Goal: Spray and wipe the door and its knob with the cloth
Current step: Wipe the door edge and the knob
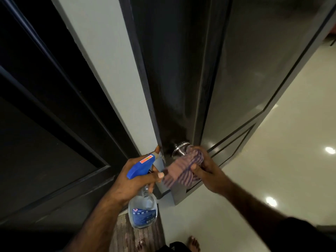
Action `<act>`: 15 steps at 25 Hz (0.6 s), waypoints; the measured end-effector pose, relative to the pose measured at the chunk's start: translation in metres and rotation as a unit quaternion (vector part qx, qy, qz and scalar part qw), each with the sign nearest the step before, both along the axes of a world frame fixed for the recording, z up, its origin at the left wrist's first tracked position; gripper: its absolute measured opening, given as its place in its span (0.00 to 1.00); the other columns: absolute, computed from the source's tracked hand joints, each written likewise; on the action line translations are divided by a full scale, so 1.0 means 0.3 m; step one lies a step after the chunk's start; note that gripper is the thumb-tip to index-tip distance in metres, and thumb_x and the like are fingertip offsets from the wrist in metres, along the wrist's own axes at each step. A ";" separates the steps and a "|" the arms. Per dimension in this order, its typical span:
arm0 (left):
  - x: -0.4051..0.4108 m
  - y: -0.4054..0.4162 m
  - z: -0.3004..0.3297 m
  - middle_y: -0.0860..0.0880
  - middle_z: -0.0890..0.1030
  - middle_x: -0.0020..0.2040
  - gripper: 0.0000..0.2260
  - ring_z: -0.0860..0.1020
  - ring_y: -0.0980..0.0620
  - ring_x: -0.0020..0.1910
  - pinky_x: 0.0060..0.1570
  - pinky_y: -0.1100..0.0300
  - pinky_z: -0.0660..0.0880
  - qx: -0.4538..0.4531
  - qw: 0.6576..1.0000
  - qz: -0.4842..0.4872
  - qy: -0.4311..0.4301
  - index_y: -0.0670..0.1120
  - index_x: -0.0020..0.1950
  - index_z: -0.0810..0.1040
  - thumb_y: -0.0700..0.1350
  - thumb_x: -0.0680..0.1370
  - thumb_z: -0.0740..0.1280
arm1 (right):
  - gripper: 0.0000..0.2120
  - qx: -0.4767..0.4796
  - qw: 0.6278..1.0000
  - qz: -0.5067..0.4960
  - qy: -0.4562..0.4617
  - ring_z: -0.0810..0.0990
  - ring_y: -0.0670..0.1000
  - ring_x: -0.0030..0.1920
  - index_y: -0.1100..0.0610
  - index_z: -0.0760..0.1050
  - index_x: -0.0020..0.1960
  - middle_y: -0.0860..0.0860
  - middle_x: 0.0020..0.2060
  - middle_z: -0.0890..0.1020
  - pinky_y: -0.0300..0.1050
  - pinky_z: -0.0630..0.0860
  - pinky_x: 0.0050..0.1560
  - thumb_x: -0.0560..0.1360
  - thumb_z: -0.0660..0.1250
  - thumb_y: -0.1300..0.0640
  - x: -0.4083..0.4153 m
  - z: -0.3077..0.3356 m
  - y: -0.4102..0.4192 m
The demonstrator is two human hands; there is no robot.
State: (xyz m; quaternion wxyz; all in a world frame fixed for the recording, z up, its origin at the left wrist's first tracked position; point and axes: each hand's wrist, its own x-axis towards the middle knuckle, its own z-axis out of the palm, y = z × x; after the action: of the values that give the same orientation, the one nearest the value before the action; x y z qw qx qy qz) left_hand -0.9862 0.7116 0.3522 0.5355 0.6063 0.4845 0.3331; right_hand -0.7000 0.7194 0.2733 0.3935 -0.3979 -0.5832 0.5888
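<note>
**Cloth on the knob, sprayer at the ready**

The right hand point(209, 171) is gripping a striped cloth point(183, 168) over the metal knob point(179, 147), hiding most of it beyond the fingers. The left hand point(132, 180) is holding a spray bottle point(142, 206) upright, nozzle pointing toward the dark door point(181, 70); its trigger is hard to see.

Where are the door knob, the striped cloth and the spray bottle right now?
door knob point(179, 146): head view, on its round metal collar.
striped cloth point(183, 170): head view, on the middle of the fabric.
spray bottle point(142, 209): head view, on the clear body below the hand.
</note>
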 end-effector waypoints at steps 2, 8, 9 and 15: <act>0.009 -0.015 0.010 0.30 0.81 0.37 0.18 0.80 0.33 0.33 0.40 0.46 0.82 -0.009 1.000 0.013 0.007 0.39 0.43 0.82 0.54 0.70 0.79 | 0.20 -0.207 0.945 -0.062 0.247 0.85 0.60 0.59 0.56 0.71 0.75 0.60 0.64 0.84 0.53 0.82 0.56 0.87 0.59 0.48 -0.075 -0.041 -0.074; 0.031 -0.025 0.047 0.34 0.81 0.35 0.16 0.80 0.28 0.36 0.43 0.45 0.83 0.000 0.999 0.013 0.043 0.43 0.40 0.83 0.56 0.70 0.78 | 0.13 -0.194 0.953 -0.112 0.202 0.88 0.55 0.55 0.52 0.75 0.68 0.56 0.57 0.87 0.49 0.86 0.52 0.85 0.64 0.51 -0.079 0.101 -0.020; 0.031 -0.024 0.046 0.34 0.81 0.35 0.16 0.80 0.28 0.36 0.43 0.46 0.83 0.001 0.999 0.014 0.042 0.44 0.40 0.84 0.57 0.70 0.78 | 0.11 -0.121 0.985 -0.103 0.065 0.88 0.51 0.53 0.49 0.73 0.66 0.53 0.54 0.87 0.45 0.86 0.51 0.85 0.67 0.51 -0.076 0.142 -0.006; 0.044 -0.036 0.045 0.37 0.81 0.33 0.26 0.80 0.37 0.33 0.44 0.48 0.82 -0.019 0.999 0.026 0.013 0.43 0.39 0.84 0.66 0.66 0.80 | 0.32 0.249 0.747 -0.079 -0.611 0.77 0.62 0.68 0.48 0.64 0.79 0.60 0.72 0.73 0.59 0.78 0.67 0.80 0.71 0.43 -0.209 0.173 -0.050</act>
State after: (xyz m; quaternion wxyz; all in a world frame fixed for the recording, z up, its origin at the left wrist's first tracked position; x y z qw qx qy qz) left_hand -0.9729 0.7008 0.3656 0.5315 0.5877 0.5132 0.3297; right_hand -0.7628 0.7045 0.3251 0.0834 -0.6052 -0.7914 0.0200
